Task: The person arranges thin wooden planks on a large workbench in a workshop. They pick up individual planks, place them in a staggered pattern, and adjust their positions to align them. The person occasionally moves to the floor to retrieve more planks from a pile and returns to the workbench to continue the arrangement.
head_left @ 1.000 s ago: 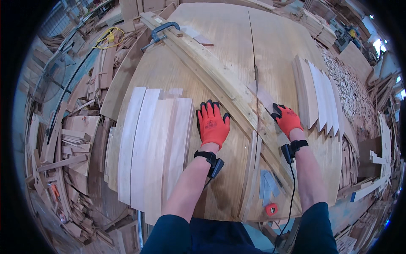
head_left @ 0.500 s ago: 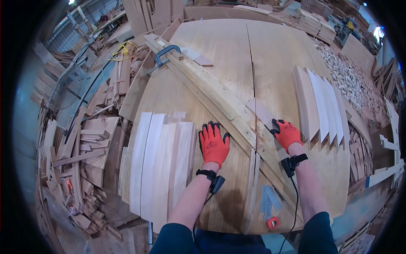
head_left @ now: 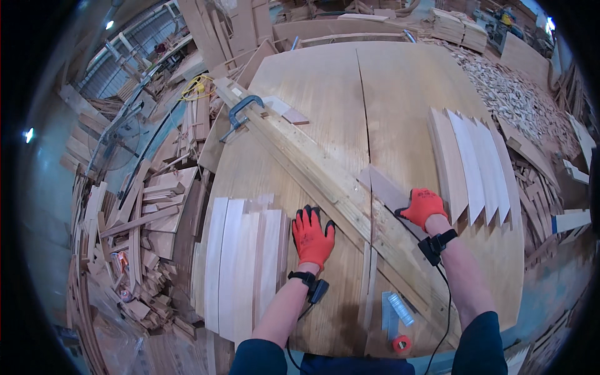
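My left hand (head_left: 312,240), in a red glove with black fingertips, lies flat with its fingers spread on the large wooden panel (head_left: 325,300), close to the diagonal wooden beam. Across the beam, my right hand (head_left: 425,207), in a matching glove, has its fingers curled at the edge of a thin pale board (head_left: 389,190). The fingertips are partly hidden there. The long beam (head_left: 300,149) crosses the panel, with a blue C-clamp (head_left: 240,114) at its far left end. Beside my left hand lies a row of pale wood strips (head_left: 240,269).
More curved strips (head_left: 478,169) with pointed ends stand in a row at the right. Metal strips (head_left: 395,310) and a red tape measure (head_left: 401,344) lie near the front edge. Wood offcuts (head_left: 140,250) crowd the left; wood scraps (head_left: 494,81) heap up at the far right.
The whole view has shifted, so the panel and both hands sit lower in it. My right hand's fingers have curled in further at the board. My left hand stays flat.
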